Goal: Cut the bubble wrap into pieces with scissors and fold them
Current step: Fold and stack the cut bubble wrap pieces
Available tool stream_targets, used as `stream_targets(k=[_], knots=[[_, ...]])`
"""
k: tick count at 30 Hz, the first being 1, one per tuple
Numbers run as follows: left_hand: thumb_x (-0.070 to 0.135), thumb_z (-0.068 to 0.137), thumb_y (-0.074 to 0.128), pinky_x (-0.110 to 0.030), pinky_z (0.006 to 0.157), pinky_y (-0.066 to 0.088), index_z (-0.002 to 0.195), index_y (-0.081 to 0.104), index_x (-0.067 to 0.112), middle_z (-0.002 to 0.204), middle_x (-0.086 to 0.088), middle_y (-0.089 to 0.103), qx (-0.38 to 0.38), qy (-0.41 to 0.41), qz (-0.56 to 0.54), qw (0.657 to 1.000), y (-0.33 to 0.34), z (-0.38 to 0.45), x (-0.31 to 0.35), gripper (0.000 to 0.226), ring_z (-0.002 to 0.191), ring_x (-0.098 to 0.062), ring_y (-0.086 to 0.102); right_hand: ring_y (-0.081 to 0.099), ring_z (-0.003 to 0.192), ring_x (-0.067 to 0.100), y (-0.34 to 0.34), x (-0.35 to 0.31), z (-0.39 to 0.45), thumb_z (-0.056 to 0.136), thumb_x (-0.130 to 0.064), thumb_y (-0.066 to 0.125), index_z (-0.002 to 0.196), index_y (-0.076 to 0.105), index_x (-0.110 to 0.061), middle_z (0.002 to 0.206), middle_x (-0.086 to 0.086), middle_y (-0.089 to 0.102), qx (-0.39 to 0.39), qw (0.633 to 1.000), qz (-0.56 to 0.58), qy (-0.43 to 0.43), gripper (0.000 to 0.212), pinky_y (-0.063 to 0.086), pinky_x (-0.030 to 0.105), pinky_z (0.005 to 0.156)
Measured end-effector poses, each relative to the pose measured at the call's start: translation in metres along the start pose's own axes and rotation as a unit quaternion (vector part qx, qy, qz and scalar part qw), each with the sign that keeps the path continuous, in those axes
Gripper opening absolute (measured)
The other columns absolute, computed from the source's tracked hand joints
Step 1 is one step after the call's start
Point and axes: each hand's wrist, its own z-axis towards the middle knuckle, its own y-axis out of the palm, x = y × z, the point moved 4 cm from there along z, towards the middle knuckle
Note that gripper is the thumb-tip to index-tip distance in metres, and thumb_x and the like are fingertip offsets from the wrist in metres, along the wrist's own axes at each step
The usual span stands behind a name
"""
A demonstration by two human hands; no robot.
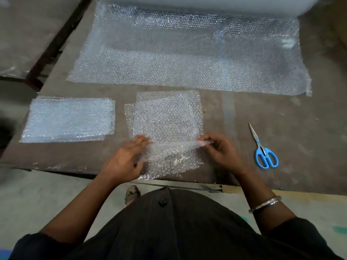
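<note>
A cut piece of bubble wrap lies on the brown table in front of me, its near edge lifted. My left hand grips that edge at the left, and my right hand pinches it at the right, raised above the sheet. Blue-handled scissors lie shut on the table to the right of my right hand. A stack of folded bubble wrap pieces sits to the left. The large unrolled bubble wrap sheet spreads across the far side, coming off a roll at the top.
The table's near edge runs just below my hands, with grey floor beneath. A dark gap and another surface lie at the far left. A foot shows below the table edge.
</note>
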Motion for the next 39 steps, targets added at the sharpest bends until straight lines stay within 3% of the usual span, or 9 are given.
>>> stream_targets(k=[4, 9, 12, 16, 19, 22, 26, 32, 39], knots=[[0.043, 0.088, 0.063, -0.048, 0.108, 0.057, 0.125, 0.078, 0.01, 0.132, -0.005, 0.075, 0.055, -0.082, -0.083, 0.992, -0.013, -0.001, -0.01, 0.051, 0.128, -0.017, 0.068, 0.069, 0.085, 0.026, 0.006, -0.001, -0.001, 0.107, -0.03, 0.061, 0.11, 0.07, -0.013, 0.097, 0.001, 0.072, 0.012, 1.0, 0.015, -0.002, 0.019, 0.056, 0.058, 0.073], [0.046, 0.094, 0.07, -0.02, 0.089, 0.06, 0.107, 0.08, 0.034, 0.11, 0.017, 0.08, 0.184, -0.165, -0.244, 0.938, -0.024, 0.003, -0.003, 0.02, 0.107, -0.001, 0.074, 0.056, 0.129, 0.019, 0.007, 0.002, -0.007, 0.084, -0.059, 0.08, 0.128, 0.065, -0.038, 0.135, -0.008, 0.066, 0.031, 0.995, -0.092, 0.002, 0.051, 0.047, 0.051, 0.107], [0.034, 0.093, 0.083, -0.021, 0.096, 0.056, 0.114, 0.076, 0.024, 0.118, 0.012, 0.078, 0.195, -0.152, -0.218, 0.944, -0.031, 0.011, 0.003, 0.023, 0.114, -0.004, 0.071, 0.056, 0.136, 0.016, 0.009, 0.007, -0.002, 0.088, -0.042, 0.079, 0.128, 0.075, -0.025, 0.141, -0.018, 0.067, 0.07, 0.994, -0.088, -0.002, 0.043, 0.042, 0.06, 0.112], [0.028, 0.074, 0.097, -0.01, 0.097, 0.049, 0.143, 0.059, 0.029, 0.149, 0.007, 0.054, 0.067, -0.143, -0.151, 0.976, -0.03, 0.021, -0.007, 0.078, 0.123, -0.003, 0.059, 0.065, 0.131, 0.011, 0.008, 0.01, 0.004, 0.094, -0.006, 0.076, 0.119, 0.079, -0.01, 0.132, -0.004, 0.074, 0.084, 0.996, -0.003, 0.019, 0.025, 0.053, 0.055, 0.11], [0.059, 0.073, 0.091, -0.044, 0.111, 0.049, 0.14, 0.065, 0.032, 0.153, 0.0, 0.056, 0.03, -0.075, -0.077, 0.994, -0.032, 0.031, -0.021, 0.077, 0.134, -0.021, 0.053, 0.067, 0.126, 0.005, 0.009, 0.007, 0.002, 0.098, 0.005, 0.07, 0.124, 0.076, -0.011, 0.131, 0.002, 0.074, 0.066, 0.996, 0.016, 0.065, 0.031, 0.055, 0.046, 0.109], [0.088, 0.082, 0.058, -0.022, 0.113, 0.041, 0.111, 0.076, 0.029, 0.151, -0.002, 0.059, 0.055, -0.056, -0.125, 0.989, -0.036, 0.038, -0.022, 0.069, 0.136, -0.015, 0.05, 0.064, 0.135, 0.022, 0.005, 0.005, 0.0, 0.094, 0.012, 0.073, 0.118, 0.074, -0.002, 0.13, 0.007, 0.074, 0.07, 0.997, 0.022, 0.017, 0.028, 0.051, 0.055, 0.114], [0.045, 0.092, 0.073, -0.032, 0.101, 0.059, 0.12, 0.074, 0.011, 0.14, -0.008, 0.068, 0.119, 0.021, -0.113, 0.986, -0.038, 0.028, -0.006, 0.044, 0.128, -0.012, 0.063, 0.06, 0.14, 0.033, -0.006, -0.011, -0.006, 0.083, -0.004, 0.088, 0.118, 0.072, 0.003, 0.131, 0.014, 0.074, 0.069, 0.996, 0.045, -0.037, 0.039, 0.046, 0.053, 0.119], [0.059, 0.105, 0.059, -0.046, 0.113, 0.053, 0.103, 0.069, -0.001, 0.132, -0.01, 0.072, 0.095, 0.006, -0.24, 0.966, -0.019, -0.009, 0.0, 0.062, 0.137, -0.023, 0.062, 0.07, 0.127, 0.029, -0.003, -0.01, -0.037, 0.091, -0.02, 0.079, 0.119, 0.075, -0.001, 0.128, 0.01, 0.076, 0.053, 0.996, 0.078, 0.006, 0.034, 0.053, 0.06, 0.109], [0.022, 0.091, 0.08, -0.054, 0.081, 0.061, 0.098, 0.068, 0.017, 0.107, 0.004, 0.075, 0.066, 0.015, -0.222, 0.973, -0.001, -0.008, -0.006, 0.015, 0.103, -0.026, 0.074, 0.077, 0.104, 0.028, 0.002, 0.003, -0.037, 0.082, -0.031, 0.085, 0.111, 0.079, -0.011, 0.11, 0.006, 0.08, 0.063, 0.988, 0.108, 0.094, 0.036, 0.06, 0.063, 0.093]])
